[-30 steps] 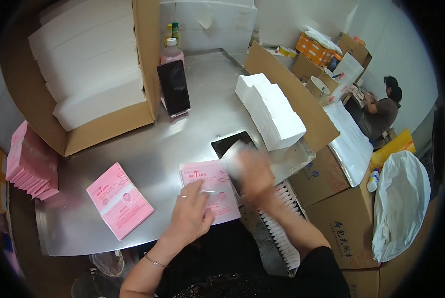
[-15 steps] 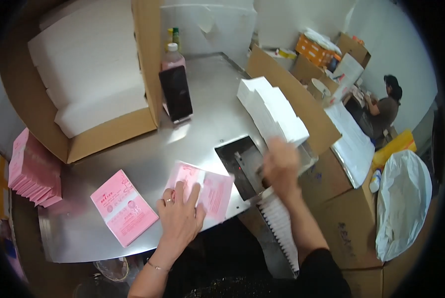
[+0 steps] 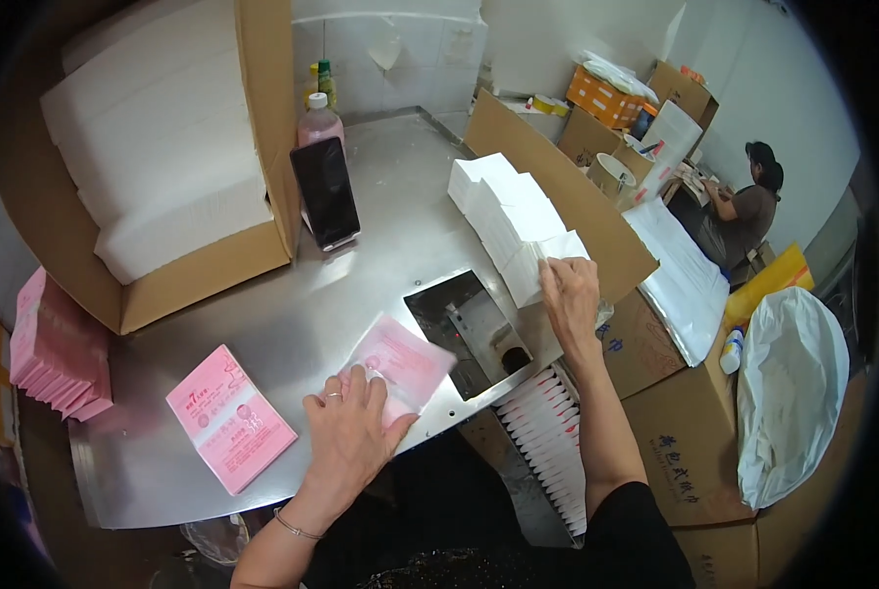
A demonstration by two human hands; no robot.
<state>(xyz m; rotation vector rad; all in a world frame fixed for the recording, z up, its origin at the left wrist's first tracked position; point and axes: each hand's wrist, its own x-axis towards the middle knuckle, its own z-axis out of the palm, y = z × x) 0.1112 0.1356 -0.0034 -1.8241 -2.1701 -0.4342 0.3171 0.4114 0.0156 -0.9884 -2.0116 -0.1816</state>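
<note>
My left hand (image 3: 353,424) has its fingers bent over a translucent pink plastic bag (image 3: 412,361) at the table's front edge, with the bag's free end blurred. At the near end of a row of white folded paper tissues (image 3: 508,216), my right hand (image 3: 569,294) pinches the last of them, fingertips on the edge. Between the hands is a rectangular opening (image 3: 449,324) in the metal table, with metal parts and a dark round hole inside. A flat stack of pink printed bags (image 3: 231,420) lies left of my left hand.
More pink packets (image 3: 56,344) stand at the far left by a large carton (image 3: 204,280) of white tissues. A phone (image 3: 325,191) leans on a bottle (image 3: 319,120). Below the table edge is a row of white packets (image 3: 542,422). A person (image 3: 729,206) sits at the back right.
My right hand has moved from beside the opening up to the near end of the tissue row. My left hand has shifted slightly down and left, and the pink bag has turned. The view has tilted slightly.
</note>
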